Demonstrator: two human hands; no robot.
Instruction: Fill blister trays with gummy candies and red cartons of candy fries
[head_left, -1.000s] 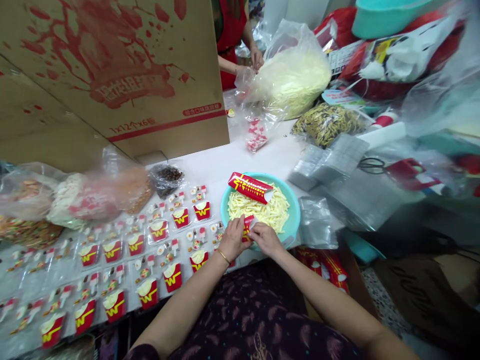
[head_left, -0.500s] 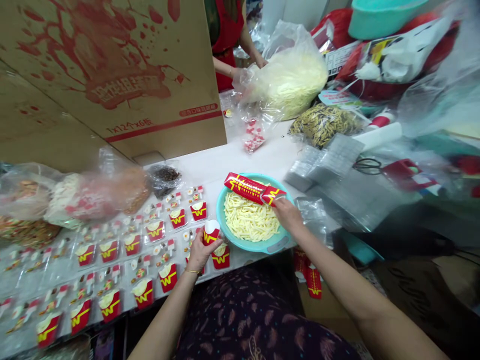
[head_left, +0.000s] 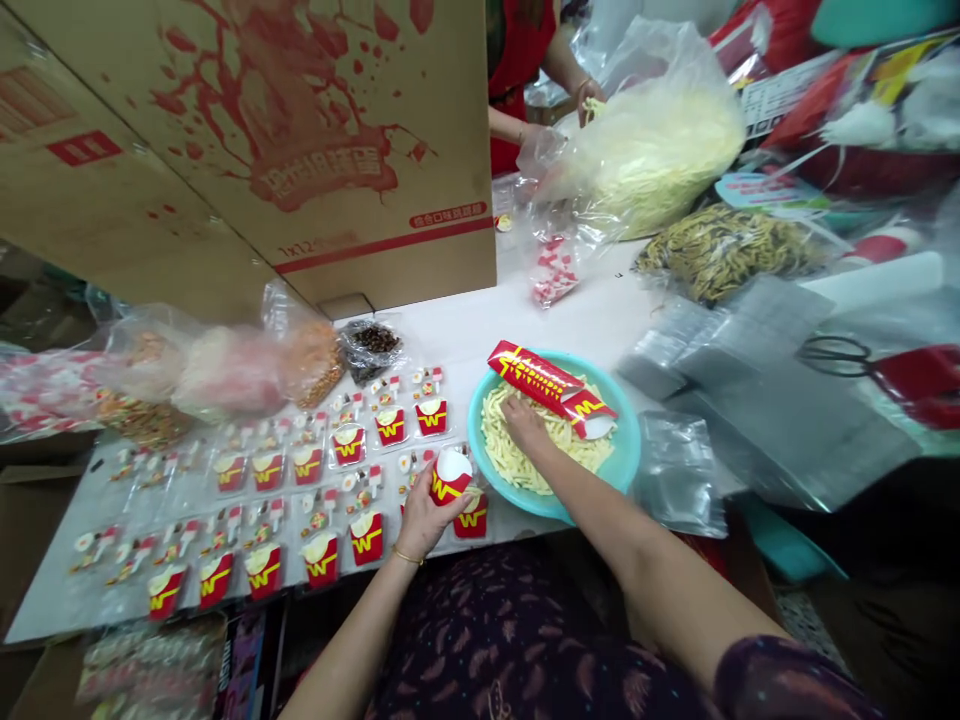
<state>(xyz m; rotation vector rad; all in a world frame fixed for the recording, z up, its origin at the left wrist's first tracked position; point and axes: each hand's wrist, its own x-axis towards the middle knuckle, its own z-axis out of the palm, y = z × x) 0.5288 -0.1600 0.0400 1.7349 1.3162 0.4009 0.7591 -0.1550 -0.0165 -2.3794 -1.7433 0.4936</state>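
My left hand [head_left: 431, 508] is closed round a small red carton [head_left: 452, 477] with a yellow W and a white inside, held upright left of the basin. My right hand [head_left: 527, 428] reaches into a turquoise basin [head_left: 631, 455], its bent fingers pressed together in pale yellow fry-shaped pieces [head_left: 581, 455]. The fingertips are partly buried there. Across the basin's far side lies a nested stack of red cartons [head_left: 536, 375], with a looser one [head_left: 589, 408] at its right end.
Rows of clear packs with small filled red cartons [head_left: 367, 537] cover the left. Behind them stand bags of small pieces and a tall cardboard box [head_left: 375, 270]. A co-worker's hand [head_left: 589, 98] is by a big bag of fry-shaped pieces [head_left: 645, 190]. Plastic sleeves [head_left: 679, 470] and scissors [head_left: 834, 355] lie right.
My right hand has let go of the red carton stack, now resting across the basin, and has moved left into the fry-shaped pieces. My left hand still holds its carton. The view has shifted.
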